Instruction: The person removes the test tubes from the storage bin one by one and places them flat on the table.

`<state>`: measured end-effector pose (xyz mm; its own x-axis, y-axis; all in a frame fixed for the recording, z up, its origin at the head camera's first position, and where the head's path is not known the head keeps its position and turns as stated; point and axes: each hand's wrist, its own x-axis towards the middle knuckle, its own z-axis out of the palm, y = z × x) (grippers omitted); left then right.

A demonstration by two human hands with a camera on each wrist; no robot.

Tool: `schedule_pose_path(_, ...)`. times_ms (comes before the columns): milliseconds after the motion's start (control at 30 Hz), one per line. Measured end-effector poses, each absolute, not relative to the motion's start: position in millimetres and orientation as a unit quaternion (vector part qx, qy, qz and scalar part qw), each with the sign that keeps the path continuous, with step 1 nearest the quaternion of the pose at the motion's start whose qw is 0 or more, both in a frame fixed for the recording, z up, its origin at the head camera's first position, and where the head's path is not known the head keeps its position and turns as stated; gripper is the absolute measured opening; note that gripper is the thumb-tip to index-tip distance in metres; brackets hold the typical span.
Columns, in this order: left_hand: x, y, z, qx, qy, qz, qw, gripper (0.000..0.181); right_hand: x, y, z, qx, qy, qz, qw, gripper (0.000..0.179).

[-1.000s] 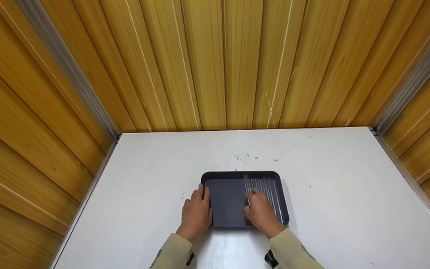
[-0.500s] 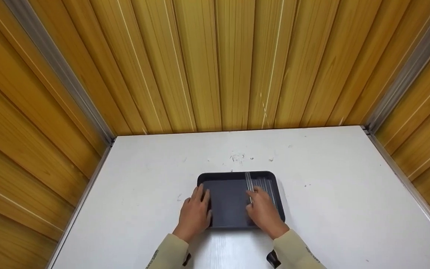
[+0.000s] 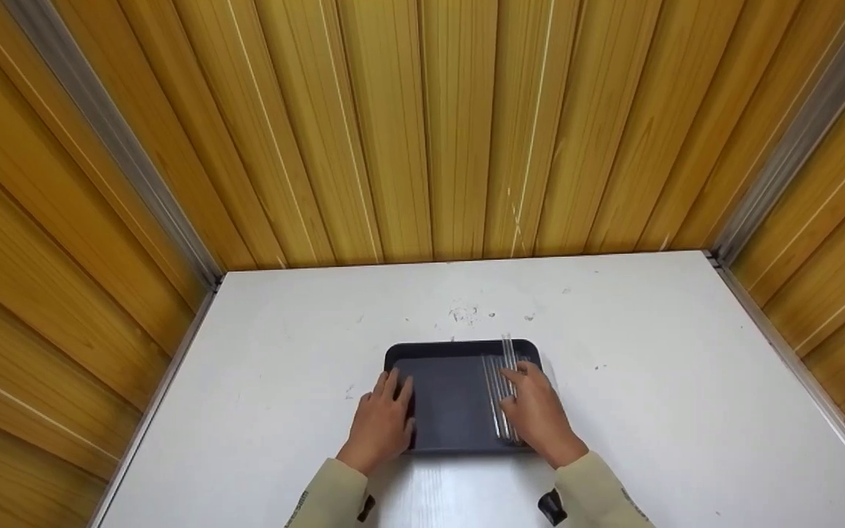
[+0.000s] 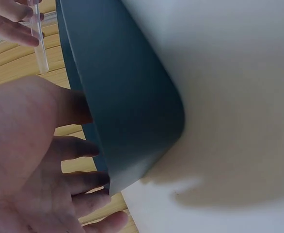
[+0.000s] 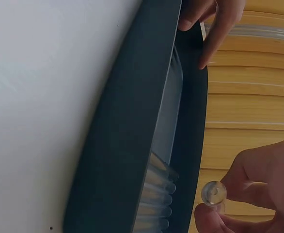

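A dark grey tray (image 3: 446, 411) lies on the table, with a row of clear test tubes (image 3: 494, 396) side by side in its right part. Between thumb and fingers my right hand (image 3: 542, 412) pinches one test tube (image 3: 508, 350), raised above that row, its far end reaching past the back rim. From the right wrist view, the round end of this tube (image 5: 213, 193) faces the camera, above the rim. My left hand (image 3: 381, 419) rests on the tray's left rim. Its thumb and some fingers (image 4: 76, 147) reach over the wall, loosely extended.
The white table (image 3: 305, 337) has dark specks and scuff marks behind the tray. Yellow wood-grain panels (image 3: 459, 132) wall in the back and both sides, with grey metal posts (image 3: 136, 147) at the corners.
My right hand has lifted one test tube off the left end of the row and carried it right, uncovering the tubes below. The left hand stays on the rim. The head view has shifted slightly.
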<state>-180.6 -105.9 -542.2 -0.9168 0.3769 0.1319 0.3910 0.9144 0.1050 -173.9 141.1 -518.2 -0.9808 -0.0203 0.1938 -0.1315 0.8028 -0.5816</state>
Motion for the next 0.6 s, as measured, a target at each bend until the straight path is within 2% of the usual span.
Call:
schedule_pose_path(333,-181.1,-103.2,-539.6,-0.193,-0.978,-0.076,0.032,0.058,-173.6,162.4,-516.5,0.007,-0.945,0.32,0.07,0.041)
schedule_pose_path(600,-182.6,-104.5,-537.2,-0.196,-0.977,-0.076,0.037,0.057,-170.3,176.7,-519.3,-0.011,-0.949,0.307,0.067,0.041)
